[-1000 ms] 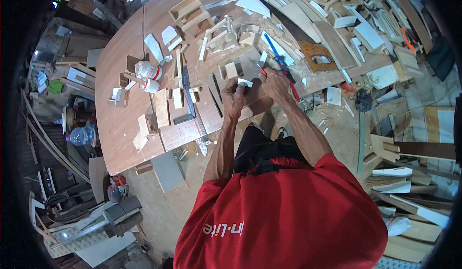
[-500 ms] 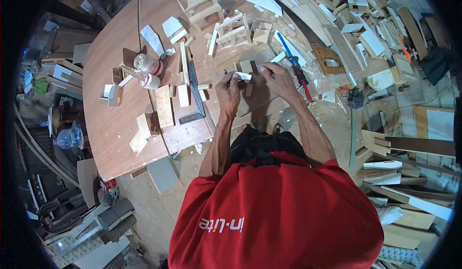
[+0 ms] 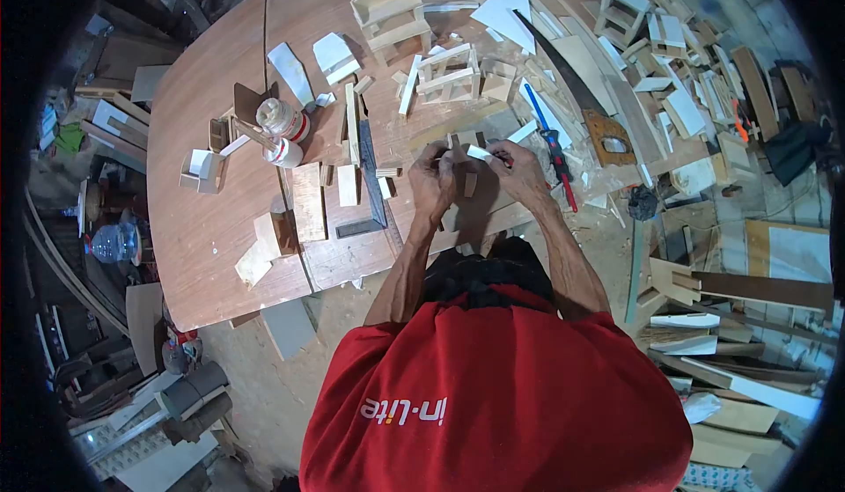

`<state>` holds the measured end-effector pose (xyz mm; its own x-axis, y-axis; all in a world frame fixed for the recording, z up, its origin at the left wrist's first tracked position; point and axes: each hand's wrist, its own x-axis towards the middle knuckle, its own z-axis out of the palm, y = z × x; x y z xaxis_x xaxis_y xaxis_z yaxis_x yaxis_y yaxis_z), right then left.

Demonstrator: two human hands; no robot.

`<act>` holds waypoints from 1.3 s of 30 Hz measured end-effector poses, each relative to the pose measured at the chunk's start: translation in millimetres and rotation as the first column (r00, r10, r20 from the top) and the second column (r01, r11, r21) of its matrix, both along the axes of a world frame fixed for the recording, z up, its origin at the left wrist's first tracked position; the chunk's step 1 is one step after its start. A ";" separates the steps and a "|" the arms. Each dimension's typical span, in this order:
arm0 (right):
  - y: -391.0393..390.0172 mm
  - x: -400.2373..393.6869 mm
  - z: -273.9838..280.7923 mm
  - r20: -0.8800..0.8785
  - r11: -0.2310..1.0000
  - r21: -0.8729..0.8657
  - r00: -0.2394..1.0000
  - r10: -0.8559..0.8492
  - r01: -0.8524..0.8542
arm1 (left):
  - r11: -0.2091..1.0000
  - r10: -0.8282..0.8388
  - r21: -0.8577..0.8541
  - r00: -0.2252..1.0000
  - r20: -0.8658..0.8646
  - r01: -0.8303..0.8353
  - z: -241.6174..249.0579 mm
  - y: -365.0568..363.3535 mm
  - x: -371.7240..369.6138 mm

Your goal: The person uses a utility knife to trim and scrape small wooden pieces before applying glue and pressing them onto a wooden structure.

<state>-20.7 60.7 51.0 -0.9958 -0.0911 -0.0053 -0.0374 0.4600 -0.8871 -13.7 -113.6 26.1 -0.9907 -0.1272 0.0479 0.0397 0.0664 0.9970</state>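
Head view: our left hand (image 3: 433,178) pinches a small white piece (image 3: 478,152) above the table (image 3: 198,254); our right hand (image 3: 521,175) curls beside it, contents unclear. We judge this close two-handed handling, the next move calling for steady fingertips.

On my left hand's (image 3: 434,178) outer side, a narrow bare strip of tabletop (image 3: 198,254) runs beside the dark square (image 3: 370,175), which bars a low sweep left. Past it stand small wood blocks (image 3: 349,186), a flat board (image 3: 309,201) and two jars (image 3: 283,124); the broad open room lies beyond, along the table's left side. Ahead, the wooden frame (image 3: 449,76) blocks me. Right of my right hand (image 3: 519,173), the blue-and-red tool (image 3: 554,144) lies first, then the saw (image 3: 607,135).
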 end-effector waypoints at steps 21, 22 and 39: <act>-1.2 -28.2 -32.7 -0.238 0.961 0.175 0.938 0.253 -0.215 | 0.899 -0.024 -0.433 0.995 0.093 0.062 -19.7 -3.9 4.6; -1.3 -28.0 -32.4 -0.238 0.961 0.176 0.938 0.251 -0.213 | 0.890 -0.016 -0.453 0.997 0.074 0.048 -19.1 -2.6 4.4; -3.0 -28.1 -38.6 -0.190 0.959 0.199 0.952 0.241 -0.203 | 0.619 -0.098 -0.784 0.986 -0.133 -0.044 5.7 6.0 -3.8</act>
<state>-48.9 57.7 12.4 -0.9304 -0.3267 0.1661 -0.3334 0.5661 -0.7539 -17.5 -107.6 31.8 -0.9638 0.0560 0.2607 0.1952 0.8141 0.5470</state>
